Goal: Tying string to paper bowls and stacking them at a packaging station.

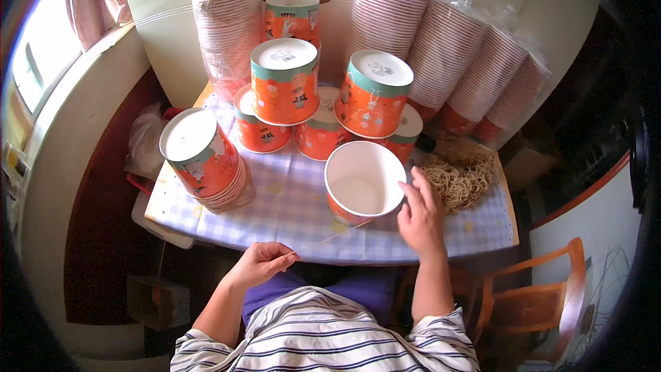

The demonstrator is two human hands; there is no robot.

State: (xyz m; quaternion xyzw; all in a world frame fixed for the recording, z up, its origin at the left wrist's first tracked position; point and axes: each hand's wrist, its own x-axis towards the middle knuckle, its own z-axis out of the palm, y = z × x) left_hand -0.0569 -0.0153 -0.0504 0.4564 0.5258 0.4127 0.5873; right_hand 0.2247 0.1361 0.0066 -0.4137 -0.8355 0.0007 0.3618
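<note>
Paper bucket (363, 182) | left hand (263, 262) pinching string (334, 237) | right hand (421, 215) extended, fingers parted, beside bucket

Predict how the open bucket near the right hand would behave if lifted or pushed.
The open bucket is probably light for its size, since its inside looks empty. Its thin-looking wall might flex under a squeeze. Pushed high up, it may tip, as it appears to narrow toward its base.
</note>
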